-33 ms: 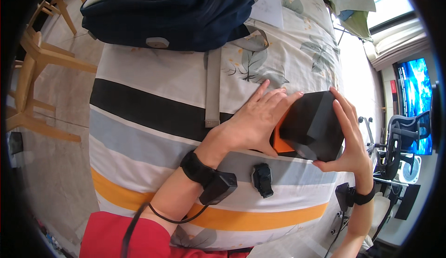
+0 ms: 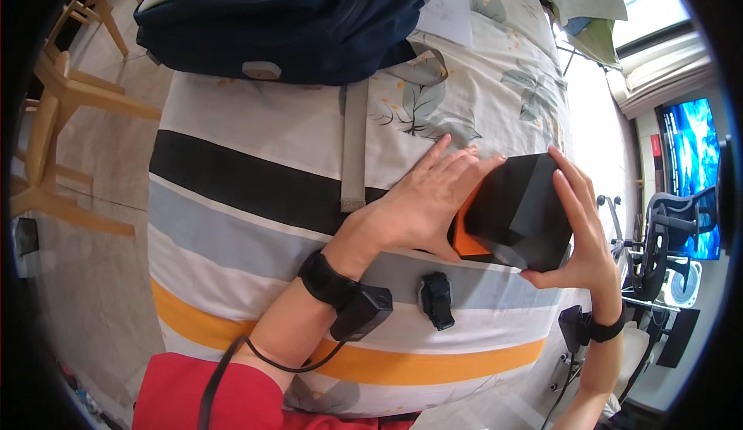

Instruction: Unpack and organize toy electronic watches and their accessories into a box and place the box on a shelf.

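Observation:
A black, faceted box (image 2: 518, 209) lies on the bed between my hands. On its left side an orange part (image 2: 467, 235) shows under the black one. My left hand (image 2: 418, 202) holds the orange side between thumb and forefinger, its other fingers spread over the sheet. From the right, my right hand (image 2: 590, 248) grips the black part, fingertips on its far edge and thumb on the near corner. Closer to me, a black wristwatch (image 2: 438, 301) with a pale case edge lies on the sheet, touched by neither hand. The box's underside is hidden.
A navy and light grey backpack (image 2: 263, 43) sits at the far left of the bed, its grey strap (image 2: 354, 147) trailing toward me. White paper (image 2: 445, 16) lies beside it. Wooden chairs (image 2: 50, 124) stand left; an office chair (image 2: 658, 229) and a lit screen (image 2: 689, 171) are right.

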The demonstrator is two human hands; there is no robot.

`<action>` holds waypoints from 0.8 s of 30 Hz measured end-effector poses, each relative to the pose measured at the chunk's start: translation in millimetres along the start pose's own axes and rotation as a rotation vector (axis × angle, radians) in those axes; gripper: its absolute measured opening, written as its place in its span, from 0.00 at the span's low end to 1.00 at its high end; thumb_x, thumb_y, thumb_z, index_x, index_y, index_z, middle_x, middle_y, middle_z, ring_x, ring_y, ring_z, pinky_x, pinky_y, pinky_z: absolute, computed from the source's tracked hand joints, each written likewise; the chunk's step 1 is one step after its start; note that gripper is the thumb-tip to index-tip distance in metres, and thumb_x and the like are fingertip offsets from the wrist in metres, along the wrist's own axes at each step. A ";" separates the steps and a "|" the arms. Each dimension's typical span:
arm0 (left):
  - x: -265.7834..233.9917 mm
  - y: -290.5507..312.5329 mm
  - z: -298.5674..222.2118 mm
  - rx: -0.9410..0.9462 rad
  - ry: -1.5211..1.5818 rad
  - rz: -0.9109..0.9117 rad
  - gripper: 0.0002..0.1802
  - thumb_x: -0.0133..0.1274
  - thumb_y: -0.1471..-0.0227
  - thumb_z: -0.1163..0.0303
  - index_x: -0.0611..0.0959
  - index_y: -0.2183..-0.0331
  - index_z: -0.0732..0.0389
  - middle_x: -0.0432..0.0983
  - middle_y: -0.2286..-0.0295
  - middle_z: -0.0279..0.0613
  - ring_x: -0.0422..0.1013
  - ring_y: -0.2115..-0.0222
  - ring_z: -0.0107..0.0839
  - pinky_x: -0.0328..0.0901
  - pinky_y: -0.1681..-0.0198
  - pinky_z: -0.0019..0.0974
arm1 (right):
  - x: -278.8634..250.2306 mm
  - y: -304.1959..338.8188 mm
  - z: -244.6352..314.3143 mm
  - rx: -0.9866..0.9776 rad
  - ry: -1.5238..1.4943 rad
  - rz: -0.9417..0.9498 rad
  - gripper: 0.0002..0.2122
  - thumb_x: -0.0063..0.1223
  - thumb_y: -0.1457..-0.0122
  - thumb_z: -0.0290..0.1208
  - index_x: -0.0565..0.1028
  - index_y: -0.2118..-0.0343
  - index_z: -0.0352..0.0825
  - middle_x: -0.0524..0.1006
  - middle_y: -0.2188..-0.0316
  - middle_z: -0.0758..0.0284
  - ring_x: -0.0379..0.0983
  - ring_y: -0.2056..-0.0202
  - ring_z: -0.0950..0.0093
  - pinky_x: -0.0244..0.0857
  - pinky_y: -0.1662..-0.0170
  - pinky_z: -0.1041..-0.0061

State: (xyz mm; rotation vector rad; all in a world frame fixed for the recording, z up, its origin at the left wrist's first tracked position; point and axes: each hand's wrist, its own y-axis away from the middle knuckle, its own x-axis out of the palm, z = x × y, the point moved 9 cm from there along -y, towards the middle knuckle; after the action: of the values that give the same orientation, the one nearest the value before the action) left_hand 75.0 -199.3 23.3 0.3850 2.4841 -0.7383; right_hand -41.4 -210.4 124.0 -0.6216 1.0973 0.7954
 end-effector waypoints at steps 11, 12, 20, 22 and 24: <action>-9.8 1.6 1.6 0.009 0.119 0.030 0.68 0.71 0.75 0.60 0.47 0.37 0.58 0.60 0.48 0.57 0.54 0.43 0.53 0.47 0.38 0.48 | 5.0 -11.8 16.6 -0.153 -0.005 0.111 0.47 0.70 0.74 0.36 0.63 0.42 0.45 0.57 0.40 0.47 0.57 0.44 0.45 0.57 0.44 0.52; -9.8 1.9 2.8 0.006 0.150 0.040 0.69 0.71 0.76 0.63 0.47 0.37 0.58 0.61 0.48 0.57 0.55 0.44 0.54 0.48 0.38 0.47 | 4.7 -13.0 17.8 -0.164 -0.010 0.111 0.47 0.70 0.74 0.35 0.63 0.42 0.46 0.57 0.41 0.47 0.57 0.44 0.45 0.57 0.45 0.52; -10.9 2.4 6.8 -0.033 0.207 0.045 0.72 0.71 0.79 0.67 0.44 0.37 0.57 0.58 0.46 0.59 0.53 0.43 0.56 0.48 0.38 0.47 | 6.2 -21.0 19.4 -0.186 -0.066 0.052 0.47 0.69 0.75 0.33 0.63 0.42 0.43 0.58 0.41 0.46 0.58 0.45 0.44 0.56 0.45 0.52; -12.1 2.0 4.7 -0.020 0.199 0.037 0.72 0.71 0.79 0.67 0.43 0.37 0.57 0.58 0.45 0.60 0.54 0.43 0.56 0.48 0.38 0.47 | 7.1 -22.2 15.6 -0.157 -0.073 0.060 0.48 0.69 0.75 0.33 0.62 0.41 0.41 0.58 0.41 0.46 0.58 0.45 0.44 0.56 0.44 0.53; -13.9 1.6 3.7 -0.028 0.160 0.031 0.72 0.71 0.79 0.67 0.43 0.37 0.58 0.57 0.44 0.58 0.54 0.43 0.56 0.48 0.38 0.47 | 8.1 -19.4 11.0 -0.150 -0.082 0.064 0.49 0.68 0.75 0.33 0.60 0.40 0.38 0.58 0.41 0.47 0.57 0.43 0.46 0.54 0.43 0.55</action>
State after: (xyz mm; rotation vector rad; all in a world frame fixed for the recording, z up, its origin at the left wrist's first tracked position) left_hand 88.6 -201.8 27.5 0.4890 2.6285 -0.6832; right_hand -17.9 -211.0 121.1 -0.6767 0.9928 0.9568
